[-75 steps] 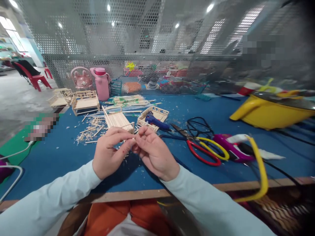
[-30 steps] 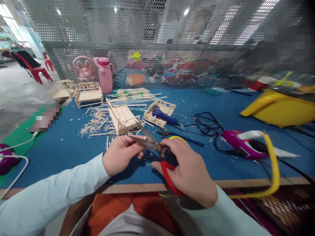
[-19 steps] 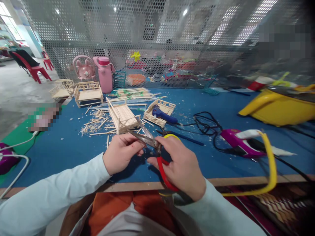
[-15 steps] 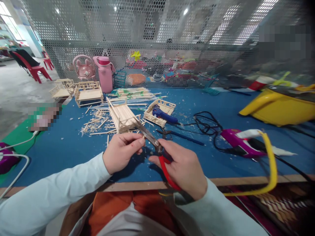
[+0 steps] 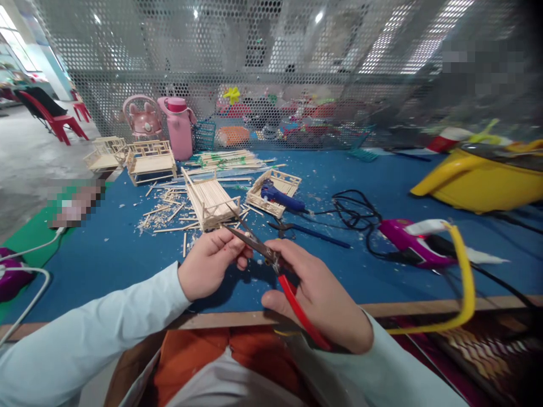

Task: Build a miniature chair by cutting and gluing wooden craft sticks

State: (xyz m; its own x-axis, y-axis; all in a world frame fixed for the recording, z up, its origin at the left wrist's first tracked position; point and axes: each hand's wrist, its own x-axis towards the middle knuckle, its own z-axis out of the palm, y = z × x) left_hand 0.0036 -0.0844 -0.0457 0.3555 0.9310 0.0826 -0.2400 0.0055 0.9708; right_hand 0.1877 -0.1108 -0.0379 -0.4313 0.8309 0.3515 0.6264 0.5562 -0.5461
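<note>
scissors (image 5: 274, 259) in right hand (image 5: 324, 297), perhaps touching left hand (image 5: 207, 264)

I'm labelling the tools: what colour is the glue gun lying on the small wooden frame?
Blue, clearest in the head view.

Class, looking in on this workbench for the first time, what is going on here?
The person's right hand holds red-handled scissors with the blades parted, beside the fingertips of the left hand. The left hand pinches something small, too hidden to identify. Just beyond stands a little stick-built frame, with loose sticks and scraps to its left. A blue glue gun lies on a second stick piece.
</note>
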